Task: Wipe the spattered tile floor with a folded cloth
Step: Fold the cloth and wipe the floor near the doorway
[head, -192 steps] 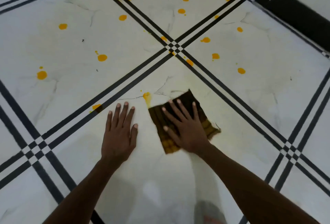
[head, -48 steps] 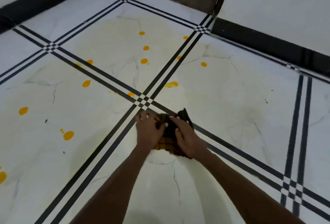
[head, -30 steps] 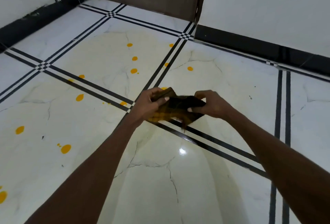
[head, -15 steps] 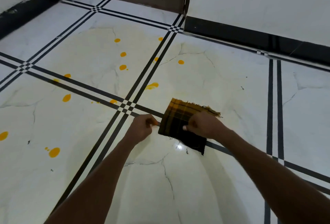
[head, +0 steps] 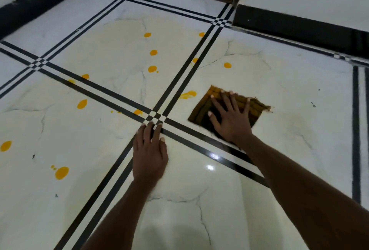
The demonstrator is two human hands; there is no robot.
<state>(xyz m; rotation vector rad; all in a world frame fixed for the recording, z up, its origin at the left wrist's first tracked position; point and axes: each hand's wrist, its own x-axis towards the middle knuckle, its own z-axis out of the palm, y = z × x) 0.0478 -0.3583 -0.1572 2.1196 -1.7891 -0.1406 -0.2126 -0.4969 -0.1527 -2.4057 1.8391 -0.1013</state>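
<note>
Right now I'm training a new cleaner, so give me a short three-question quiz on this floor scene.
1. True or false: the left hand rests on the cloth.
2. Which hand presses the cloth flat: A left, B right?
3. Fill in: the smeared spot nearest the cloth lies to its ____ in the picture.

Key: 1 false, it lies flat on bare tile floor at the stripe crossing; 2 B; 3 left.
</note>
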